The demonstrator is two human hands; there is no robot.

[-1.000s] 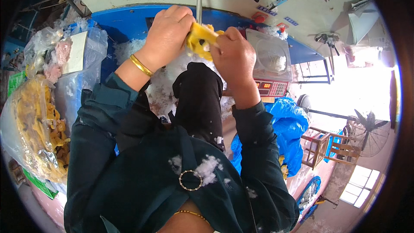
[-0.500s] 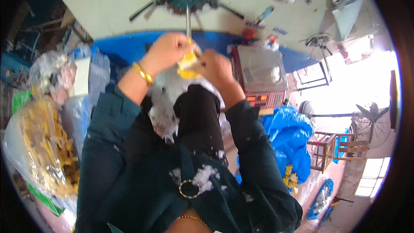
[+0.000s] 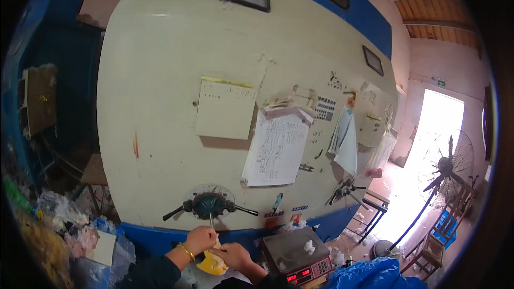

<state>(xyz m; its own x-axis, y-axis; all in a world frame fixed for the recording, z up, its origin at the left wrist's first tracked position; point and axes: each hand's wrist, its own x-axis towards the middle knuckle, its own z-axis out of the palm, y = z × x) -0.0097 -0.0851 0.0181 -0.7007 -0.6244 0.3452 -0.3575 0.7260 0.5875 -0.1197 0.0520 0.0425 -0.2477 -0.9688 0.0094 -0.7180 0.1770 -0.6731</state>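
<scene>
Both hands sit low in the bottom centre of the frame, raised to the foot of the large cream-painted metal machine panel (image 3: 160,101). The left hand (image 3: 200,238), with a gold bangle (image 3: 187,252) at the wrist, is curled closed around the upper edge of a small soft yellow piece (image 3: 212,263), just under the thin metal spout (image 3: 211,220) that hangs from the black-handled round dial (image 3: 209,204). The right hand (image 3: 233,256) grips the same yellow piece from its right side, fingers folded over it. Both dark sleeves are cut off by the lower edge. What the yellow piece is cannot be made out. A grey digital weighing scale (image 3: 297,256) stands just right of the hands. Paper sheets (image 3: 276,147) hang at mid-panel.
</scene>
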